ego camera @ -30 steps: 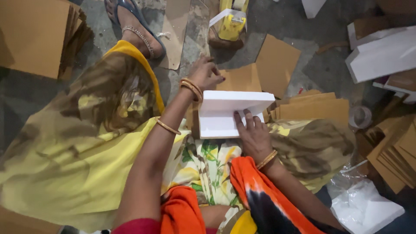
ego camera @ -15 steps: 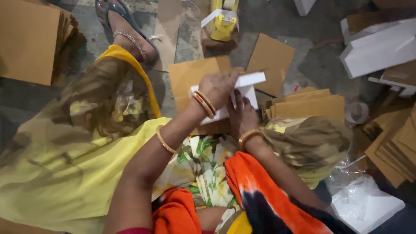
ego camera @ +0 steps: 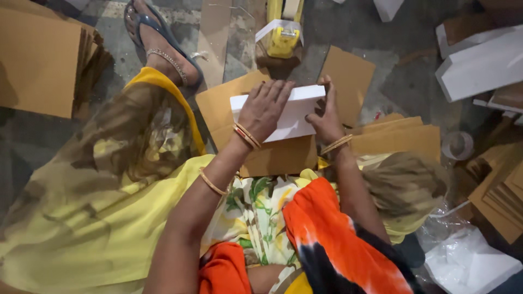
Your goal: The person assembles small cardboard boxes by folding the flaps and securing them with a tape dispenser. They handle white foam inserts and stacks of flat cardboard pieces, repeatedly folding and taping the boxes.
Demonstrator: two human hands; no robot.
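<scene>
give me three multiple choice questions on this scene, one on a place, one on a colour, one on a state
1. Where does the white box lie?
A. on a brown cardboard sheet
B. on a wooden shelf
C. in a plastic bag

2. What colour is the tape dispenser beyond the box?
A. green
B. yellow
C. black

3. How do the hands meet the box?
A. both off it
B. only one on it
C. both on it

Answers: 1 A, brown card shows under and around it. 2 B, its body is yellow. 3 C, the left hand lies flat on top and the right hand grips its end.

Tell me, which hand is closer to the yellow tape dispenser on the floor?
Left. The left hand lies on the white box just below the dispenser; the right hand grips the box's right end, lower.
</scene>
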